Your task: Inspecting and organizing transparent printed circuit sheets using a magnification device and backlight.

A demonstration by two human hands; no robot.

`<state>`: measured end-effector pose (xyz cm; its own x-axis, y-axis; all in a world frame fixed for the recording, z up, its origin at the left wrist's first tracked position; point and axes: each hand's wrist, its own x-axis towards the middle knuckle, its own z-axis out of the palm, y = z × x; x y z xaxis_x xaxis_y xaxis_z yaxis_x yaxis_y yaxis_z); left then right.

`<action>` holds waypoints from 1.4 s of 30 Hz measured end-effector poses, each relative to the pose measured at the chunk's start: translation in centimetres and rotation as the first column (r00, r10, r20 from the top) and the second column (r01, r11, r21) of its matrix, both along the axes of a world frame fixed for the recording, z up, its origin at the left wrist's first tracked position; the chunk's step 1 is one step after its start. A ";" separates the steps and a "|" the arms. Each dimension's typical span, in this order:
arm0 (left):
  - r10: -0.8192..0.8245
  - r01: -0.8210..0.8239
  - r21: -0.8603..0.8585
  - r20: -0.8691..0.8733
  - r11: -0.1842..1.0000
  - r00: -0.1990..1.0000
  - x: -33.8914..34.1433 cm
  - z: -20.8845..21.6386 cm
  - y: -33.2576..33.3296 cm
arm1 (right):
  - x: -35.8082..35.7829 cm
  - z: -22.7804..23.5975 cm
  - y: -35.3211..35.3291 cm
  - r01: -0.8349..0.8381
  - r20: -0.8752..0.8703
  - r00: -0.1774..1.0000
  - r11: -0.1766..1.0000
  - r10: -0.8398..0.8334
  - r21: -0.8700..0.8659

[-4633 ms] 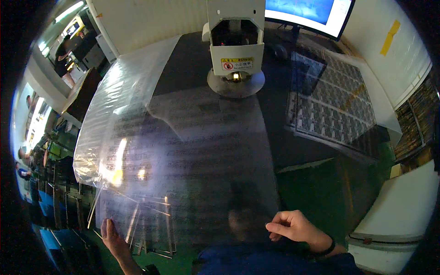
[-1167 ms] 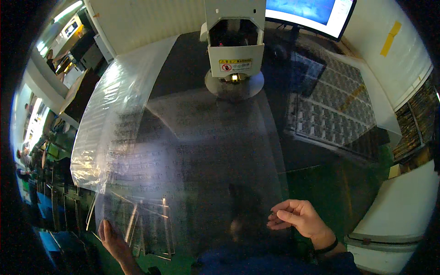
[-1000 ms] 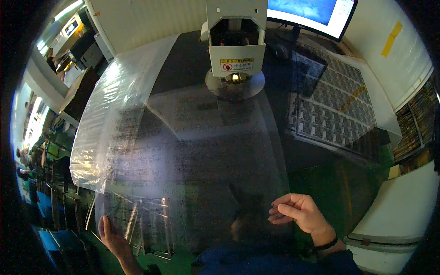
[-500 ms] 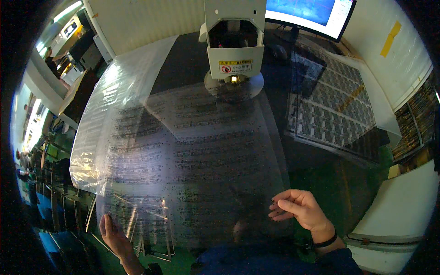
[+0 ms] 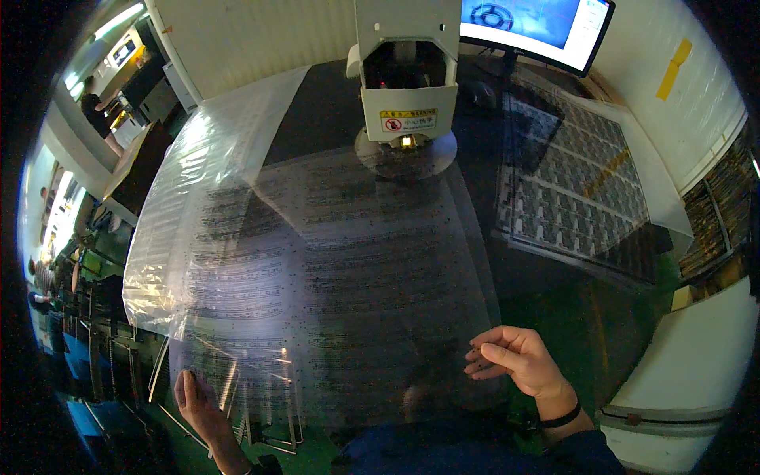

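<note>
A large transparent film sheet (image 5: 372,285) with rows of small dark printed marks slopes down from the worktable toward me. My left hand (image 5: 199,408) pinches its near left corner between thumb and fingers. At the near right edge, my right hand (image 5: 522,360) has its thumb and bent fingers closed on the film. The far end of the sheet lies under the white head of an optical inspection machine (image 5: 408,103), whose small light shines above a round glass plate (image 5: 427,158). A dark wristband (image 5: 562,418) circles my right wrist.
Clear plastic sheeting (image 5: 190,174) covers the table's left side. Patterned films (image 5: 574,178) lie on the right, near a mouse (image 5: 479,91) and a lit monitor (image 5: 538,28). A white cabinet (image 5: 681,356) stands at right. Metal frames show below the film; a person (image 5: 96,115) stands far left.
The monitor picture now shows a dark ring-shaped figure that was absent before. My view has shifted slightly; both hands keep their places on the film.
</note>
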<state>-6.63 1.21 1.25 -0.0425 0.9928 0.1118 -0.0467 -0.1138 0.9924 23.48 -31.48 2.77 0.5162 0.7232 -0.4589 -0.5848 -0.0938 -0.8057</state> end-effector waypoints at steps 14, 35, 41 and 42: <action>-0.075 0.075 -0.007 0.036 0.997 0.997 0.9 0.6 -0.5 | 0.1 0.4 0.1 -0.002 0.005 1.000 0.999 0.002 -0.047; -0.148 0.165 -0.162 0.113 0.973 0.983 -4.4 2.9 -2.0 | -2.6 1.6 -0.8 -0.125 0.063 0.989 0.980 0.136 -0.153; -0.178 0.194 -0.327 0.078 0.925 0.981 -9.5 2.7 -3.4 | -4.6 2.4 0.4 -0.061 0.110 0.992 0.997 0.066 -0.043; -0.179 0.194 -0.326 0.077 0.925 0.981 -10.0 2.7 -3.4 | -4.9 2.5 0.8 -0.060 0.134 0.989 0.998 0.062 -0.022</action>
